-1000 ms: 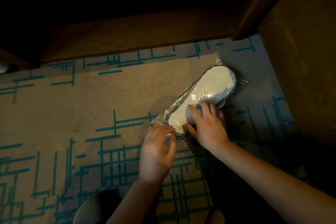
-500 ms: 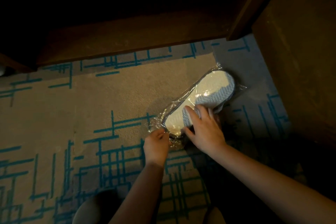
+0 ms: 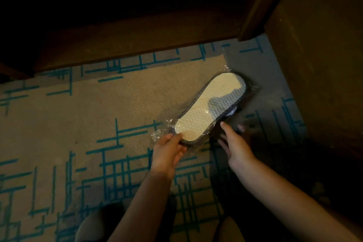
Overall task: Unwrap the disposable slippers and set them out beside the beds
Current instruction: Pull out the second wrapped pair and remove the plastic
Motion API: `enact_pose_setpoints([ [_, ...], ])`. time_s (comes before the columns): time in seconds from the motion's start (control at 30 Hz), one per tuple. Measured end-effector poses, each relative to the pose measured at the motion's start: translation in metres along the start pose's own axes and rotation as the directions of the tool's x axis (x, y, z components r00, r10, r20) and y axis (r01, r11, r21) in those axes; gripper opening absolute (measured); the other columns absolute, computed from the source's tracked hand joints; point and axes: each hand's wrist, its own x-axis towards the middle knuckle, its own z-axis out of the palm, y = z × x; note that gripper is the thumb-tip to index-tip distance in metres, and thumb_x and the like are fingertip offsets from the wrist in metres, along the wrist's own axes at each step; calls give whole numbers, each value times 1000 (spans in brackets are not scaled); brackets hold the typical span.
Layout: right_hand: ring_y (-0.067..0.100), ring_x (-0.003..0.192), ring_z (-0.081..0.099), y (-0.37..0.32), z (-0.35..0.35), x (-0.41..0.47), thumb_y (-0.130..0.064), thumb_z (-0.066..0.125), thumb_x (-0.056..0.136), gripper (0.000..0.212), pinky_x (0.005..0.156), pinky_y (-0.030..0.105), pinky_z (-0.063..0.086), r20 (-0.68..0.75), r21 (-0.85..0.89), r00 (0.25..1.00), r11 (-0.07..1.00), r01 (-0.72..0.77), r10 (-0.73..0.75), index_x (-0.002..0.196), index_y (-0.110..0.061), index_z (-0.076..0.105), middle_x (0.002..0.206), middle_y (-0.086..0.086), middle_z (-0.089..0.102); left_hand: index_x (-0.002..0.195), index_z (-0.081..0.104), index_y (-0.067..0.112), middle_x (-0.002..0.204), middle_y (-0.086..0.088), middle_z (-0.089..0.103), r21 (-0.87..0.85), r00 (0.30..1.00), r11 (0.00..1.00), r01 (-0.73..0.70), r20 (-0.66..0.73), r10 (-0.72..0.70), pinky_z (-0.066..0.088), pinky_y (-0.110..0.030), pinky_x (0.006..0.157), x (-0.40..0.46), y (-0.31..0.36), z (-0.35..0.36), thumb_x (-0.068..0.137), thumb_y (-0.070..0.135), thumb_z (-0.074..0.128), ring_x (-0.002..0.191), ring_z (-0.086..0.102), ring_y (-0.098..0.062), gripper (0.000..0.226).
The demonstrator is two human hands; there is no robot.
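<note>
On the patterned carpet (image 3: 98,116), near centre, the left hand (image 3: 167,155) pinches the near end of the plastic-wrapped slippers (image 3: 211,107), sole up. The right hand (image 3: 235,147), at four o'clock, hovers released. Beyond, at twelve, a dark wooden bed frame (image 3: 137,45).

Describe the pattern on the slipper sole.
Cream slipper sole embossed with a wavy zigzag tread, best seen in the head view.

Slippers (image 3: 211,107) had a ribbed matt sole under glossy crinkly plastic wrap (image 3: 160,133); carpet (image 3: 98,116) looked fuzzy, bed frame (image 3: 137,45) smooth wood.
</note>
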Motion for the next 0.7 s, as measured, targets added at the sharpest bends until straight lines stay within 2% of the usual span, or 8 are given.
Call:
enact_pose_setpoints([
  [0.07, 18, 91, 63, -2, 3, -6, -17, 60, 88, 24, 68, 25, 54, 180, 89, 972, 982, -166, 149, 111, -17, 57, 115, 9, 61, 105, 60, 10, 102, -9, 68, -8, 999, 1000, 24, 31, -24, 52, -24, 68, -1, -2, -1, 84, 12, 60, 87, 65, -15, 21],
  [0.13, 18, 92, 62, -2, 7, -9, -16, 56, 90, 18, 68, 23, 51, 236, 79, 963, 985, -155, 132, 108, -16, 60, 114, 9, 63, 94, 63, 12, 93, -7, 69, -1, 998, 999, 37, 45, -37, 52, -23, 65, -4, -3, 1, 83, 11, 62, 78, 65, -12, 11],
  [0.2, 17, 91, 62, -5, 12, -10, -15, 56, 90, 17, 67, 24, 50, 241, 90, 962, 985, -150, 125, 106, -18, 60, 111, 8, 64, 92, 62, 12, 90, -7, 68, 7, 997, 999, 46, 61, -46, 53, -19, 59, -6, -3, 3, 83, 10, 61, 71, 63, -11, 9],
  [0.27, 15, 86, 62, -11, 16, -10, -14, 58, 89, 13, 61, 24, 52, 250, 88, 957, 981, -175, 148, 100, -19, 61, 104, 5, 65, 106, 59, 11, 101, -11, 68, 9, 994, 999, 37, 102, -38, 53, -17, 54, -6, -4, 3, 83, 8, 61, 75, 64, -13, 24],
  [0.33, 17, 87, 62, -14, 21, -10, -12, 59, 88, 22, 62, 27, 53, 246, 91, 958, 981, -174, 147, 110, -15, 60, 102, 5, 65, 117, 54, 10, 106, -13, 67, -11, 987, 1000, 27, 161, -25, 52, -18, 55, -7, -4, 3, 83, 7, 60, 78, 65, -16, 35],
  [0.47, 21, 89, 63, -26, 28, -6, -8, 64, 83, 38, 67, 29, 52, 221, 162, 969, 975, -151, 113, 121, -6, 56, 114, 13, 64, 114, 57, 17, 107, -12, 69, -8, 964, 999, -33, 263, 34, 47, -13, 47, -13, -6, 0, 82, 11, 60, 77, 69, -15, 33],
  [0.6, 16, 74, 61, -43, 25, 4, -9, 64, 84, 15, 44, 22, 51, 188, 219, 977, 965, -142, 101, 98, -9, 61, 89, 7, 64, 113, 59, 19, 101, -8, 73, 21, 949, 995, -94, 304, 83, 45, -13, 46, -14, -8, -7, 78, 14, 62, 76, 70, -13, 36],
  [0.7, 15, 73, 59, -61, 16, 16, -8, 58, 88, 3, 34, 18, 44, 154, 256, 987, 962, -93, 55, 88, -11, 58, 85, 6, 61, 115, 57, 18, 94, -10, 72, 103, 953, 992, -74, 300, 40, 45, -14, 46, -11, -10, -28, 83, 7, 57, 68, 65, -12, 33],
])
